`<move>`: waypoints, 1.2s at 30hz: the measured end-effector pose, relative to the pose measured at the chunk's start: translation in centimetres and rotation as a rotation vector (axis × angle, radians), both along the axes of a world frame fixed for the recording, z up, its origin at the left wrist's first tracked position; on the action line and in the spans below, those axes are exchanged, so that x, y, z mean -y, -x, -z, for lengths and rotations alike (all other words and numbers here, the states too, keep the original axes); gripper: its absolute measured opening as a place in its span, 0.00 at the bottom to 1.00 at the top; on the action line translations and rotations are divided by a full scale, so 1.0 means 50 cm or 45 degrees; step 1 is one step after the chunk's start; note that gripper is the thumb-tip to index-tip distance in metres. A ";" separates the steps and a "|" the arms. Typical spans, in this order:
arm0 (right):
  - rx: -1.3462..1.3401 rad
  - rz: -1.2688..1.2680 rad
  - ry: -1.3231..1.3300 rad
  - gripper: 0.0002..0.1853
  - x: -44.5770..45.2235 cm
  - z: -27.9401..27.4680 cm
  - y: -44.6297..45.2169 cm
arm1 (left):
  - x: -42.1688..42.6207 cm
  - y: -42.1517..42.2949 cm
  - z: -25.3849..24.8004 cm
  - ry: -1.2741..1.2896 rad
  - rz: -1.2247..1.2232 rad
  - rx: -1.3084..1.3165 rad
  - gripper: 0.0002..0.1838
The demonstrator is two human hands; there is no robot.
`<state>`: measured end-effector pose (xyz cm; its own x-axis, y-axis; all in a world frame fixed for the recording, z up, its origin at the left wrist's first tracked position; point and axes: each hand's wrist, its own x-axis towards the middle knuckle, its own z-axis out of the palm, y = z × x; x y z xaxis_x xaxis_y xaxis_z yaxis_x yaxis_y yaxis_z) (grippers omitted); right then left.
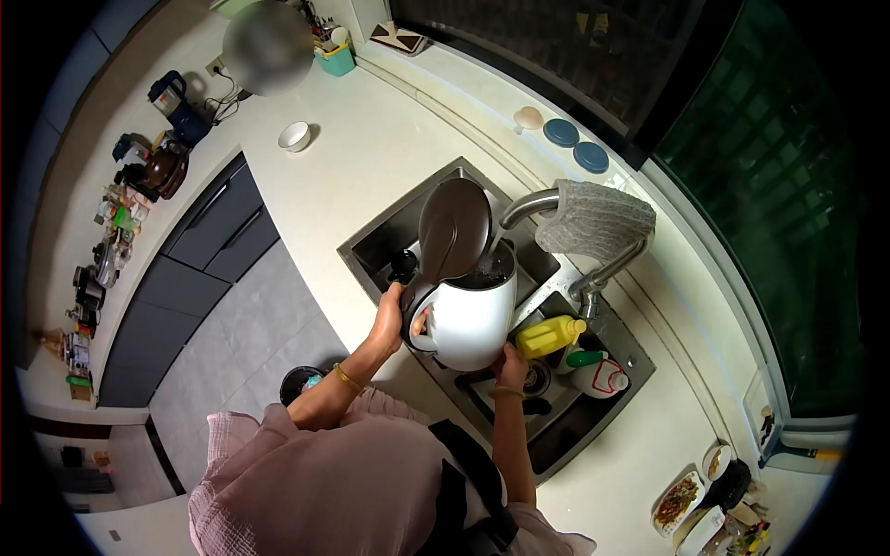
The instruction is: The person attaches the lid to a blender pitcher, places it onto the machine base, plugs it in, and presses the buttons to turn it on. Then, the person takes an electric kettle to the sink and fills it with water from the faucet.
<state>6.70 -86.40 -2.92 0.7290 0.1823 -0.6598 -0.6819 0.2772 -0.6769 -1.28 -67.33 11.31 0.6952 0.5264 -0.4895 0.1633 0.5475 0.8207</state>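
Note:
A white kettle (473, 324) with a dark brown handle top hangs tilted over the double sink (565, 443). Its brown lid (454, 222) stands flipped up. My left hand (391, 320) is wrapped round the handle. Under the lower right side of the body, my right hand (510, 367) supports the kettle, its fingers partly hidden. The curved metal faucet (531, 204) ends just above the kettle's mouth, where bubbling water shows inside. A grey cloth (595, 221) is draped over the faucet's neck.
In the right basin stand a yellow bottle (549, 336) and a white bottle (603, 377). A white bowl (295, 137) sits on the left counter. Blue round lids (591, 157) lie on the sill. Food dishes (678, 505) are at lower right, a bin (301, 382) on the floor.

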 end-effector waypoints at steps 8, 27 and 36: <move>-0.015 -0.001 0.046 0.08 0.000 0.009 -0.001 | 0.002 -0.004 -0.008 0.074 -0.059 0.004 0.25; 0.109 -0.194 0.016 0.14 0.002 -0.028 0.003 | -0.011 -0.023 -0.056 0.072 -0.101 0.086 0.23; 0.166 -0.128 0.066 0.14 0.058 -0.078 -0.021 | -0.027 -0.021 -0.035 0.056 -0.128 0.071 0.19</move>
<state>7.72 -89.29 0.97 0.7885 0.2271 -0.5715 -0.6103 0.1742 -0.7728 -0.22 -66.00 13.08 0.6667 0.5735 -0.4761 0.0608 0.5948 0.8016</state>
